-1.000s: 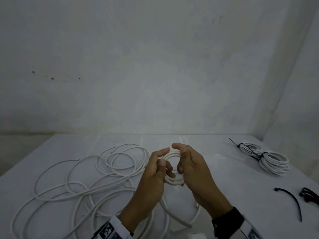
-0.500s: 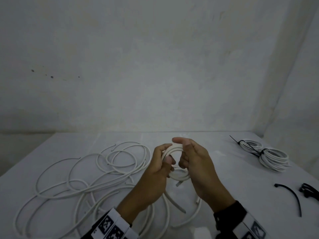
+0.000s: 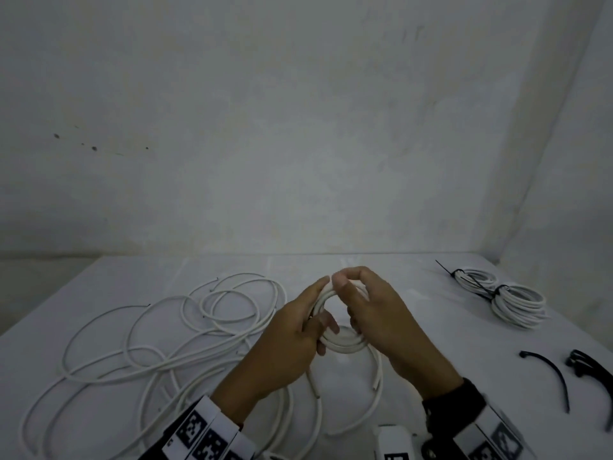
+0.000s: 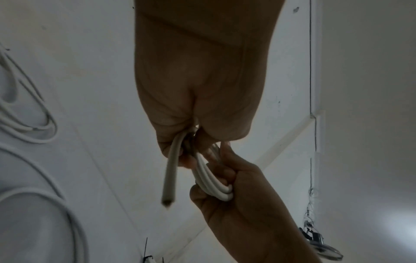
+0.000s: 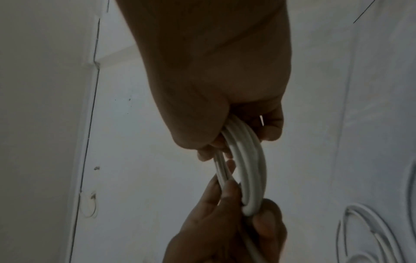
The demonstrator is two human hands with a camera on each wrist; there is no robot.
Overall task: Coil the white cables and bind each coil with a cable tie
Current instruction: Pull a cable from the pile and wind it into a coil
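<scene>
I have both hands raised over the white counter (image 3: 414,330) with a small coil (image 3: 341,343) of white cable held between them. My left hand (image 3: 292,340) has its grip wrapped round the coil's left side, thumb up at the top of the ring and fingers curled across the lower part. My right hand (image 3: 381,313) grasps the right side, thumb and forefinger pinching the top where the two thumbs almost touch. From the left wrist view the turns lie side by side, running out of the left hand (image 4: 198,89) into the curled fingers of the right hand (image 4: 238,192), and a short free end (image 4: 170,179) of cable hangs down from the left grip. The right wrist view shows the same bundle (image 5: 247,160) clamped by the right hand (image 5: 220,80) above and the left hand (image 5: 227,222) below.

Loose white cables (image 3: 159,340) sprawl in tangled loops over the left half of the counter. Two finished coils (image 3: 504,297), each bound with a black tie, lie touching at the far right. Nearer, at the right edge, a loose black cable tie (image 3: 550,376) lies beside more black ties (image 3: 593,373).
</scene>
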